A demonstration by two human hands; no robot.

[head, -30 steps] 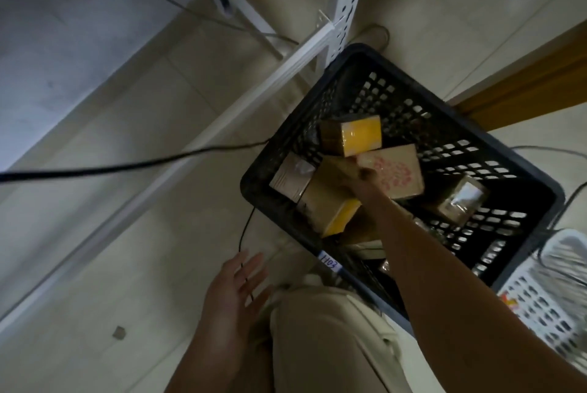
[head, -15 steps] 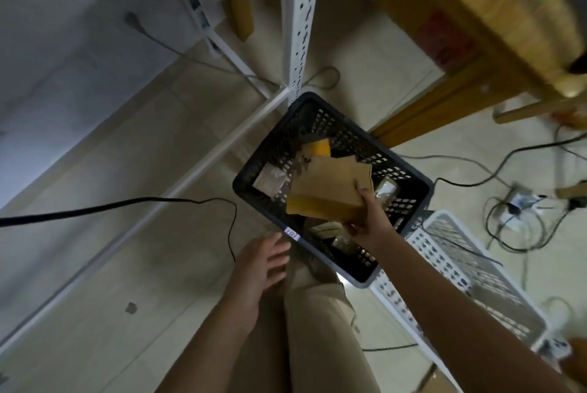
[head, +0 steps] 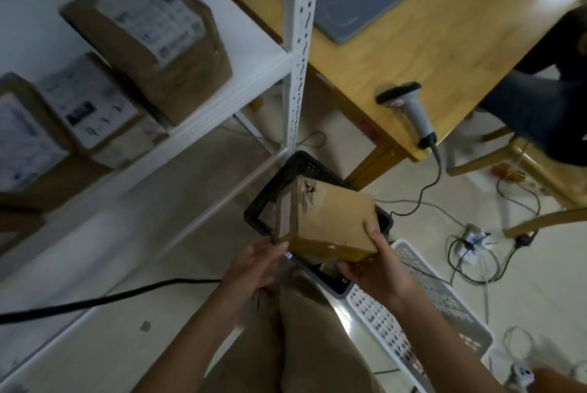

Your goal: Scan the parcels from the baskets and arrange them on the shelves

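Cardboard parcel (head: 330, 218), plain brown with dark scrawled marks near its far-left edge, is held at the centre of the frame above the black basket (head: 287, 175), clear of the rim. The right hand (head: 371, 267) grips its near right corner, thumb on the top face and fingers curled under the near edge. The left hand (head: 254, 265) is spread, with straight fingers at the near left corner; whether they touch the cardboard cannot be told. A white basket (head: 428, 300) lies just beside the black one, at lower right. The scanner (head: 409, 110) rests on the wooden table (head: 397, 53) at centre right, handle towards the table edge, its cable (head: 436, 176) dropping to the floor. The step in hand appears to be presenting the parcel for scanning. No printed label shows on the visible faces, so the parcel probably needs turning. This is best done with the left hand taking the opposite corner, so that the one-corner hold does not let it tip. One hand should then carry the parcel alone while the other takes the scanner, keeping the cable from snagging. The shelf (head: 222, 97) at upper left already carries labelled boxes (head: 149, 37); free space on it looks limited.
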